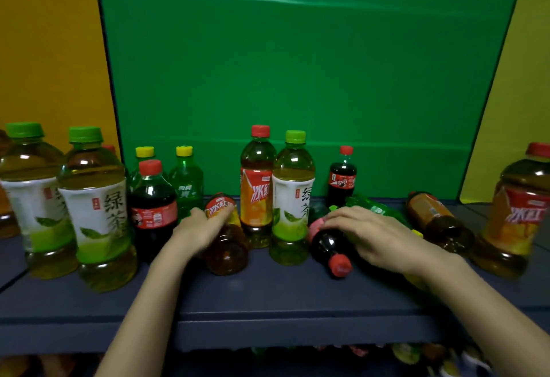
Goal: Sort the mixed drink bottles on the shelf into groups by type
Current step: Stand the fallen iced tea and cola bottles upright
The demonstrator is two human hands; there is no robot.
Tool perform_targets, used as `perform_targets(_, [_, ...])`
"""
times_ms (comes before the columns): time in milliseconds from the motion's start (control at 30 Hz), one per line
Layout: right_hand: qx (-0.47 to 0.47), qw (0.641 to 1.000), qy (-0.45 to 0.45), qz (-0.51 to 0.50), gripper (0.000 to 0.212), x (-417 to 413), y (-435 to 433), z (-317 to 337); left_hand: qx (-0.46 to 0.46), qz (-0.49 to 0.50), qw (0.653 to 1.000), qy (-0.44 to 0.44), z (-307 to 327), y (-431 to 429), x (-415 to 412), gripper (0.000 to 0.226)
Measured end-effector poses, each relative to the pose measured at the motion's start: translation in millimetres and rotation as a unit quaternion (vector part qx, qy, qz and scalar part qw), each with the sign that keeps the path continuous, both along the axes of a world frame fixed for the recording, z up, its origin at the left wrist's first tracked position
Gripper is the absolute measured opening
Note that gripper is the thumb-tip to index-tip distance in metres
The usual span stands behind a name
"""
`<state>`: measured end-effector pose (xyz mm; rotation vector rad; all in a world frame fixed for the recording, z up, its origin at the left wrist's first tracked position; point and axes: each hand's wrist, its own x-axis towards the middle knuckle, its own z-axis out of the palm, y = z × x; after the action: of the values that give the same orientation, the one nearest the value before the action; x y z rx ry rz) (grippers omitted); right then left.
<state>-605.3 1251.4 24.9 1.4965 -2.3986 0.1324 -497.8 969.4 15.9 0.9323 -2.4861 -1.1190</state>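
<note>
On the shelf (268,302), a lying iced tea bottle (227,248) of brown tea, labelled 冰红, is gripped by the left hand (199,227). A lying, red-capped cola bottle (329,245) is clasped by the right hand (369,233). Green tea bottles (95,207) marked 绿茶 stand at the left.

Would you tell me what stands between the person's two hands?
Head view: between left hand and right hand stand two upright bottles, a red-capped iced tea and a green-capped green tea.

Single head view looks forward and down, close over the shelf (268,296) front edge.
</note>
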Motion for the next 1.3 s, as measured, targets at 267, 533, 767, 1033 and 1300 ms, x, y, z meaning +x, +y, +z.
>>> perform_targets(267, [0.065,0.984,0.111,0.127,0.074,-18,-9,-6,0.119,-0.008,0.993,-0.018,7,1,-10,0.057])
perform_targets(533, [-0.028,0.992,0.008,0.121,0.069,-26,0,2,0.172,0.030,0.980,0.096,-5,3,-2,0.060])
perform_targets(767, [-0.169,0.975,-0.133,0.059,0.065,-28,-5,12,0.091,0.033,0.971,0.218,-17,11,15,0.073])
perform_targets(1033, [-0.223,0.940,-0.259,0.008,0.044,-27,-20,24,-0.062,0.028,0.952,0.300,-22,23,25,0.074])
perform_targets(1300, [-0.228,0.941,-0.251,-0.021,0.048,-24,-35,22,-0.140,-0.005,0.937,0.319,-32,19,27,0.071])
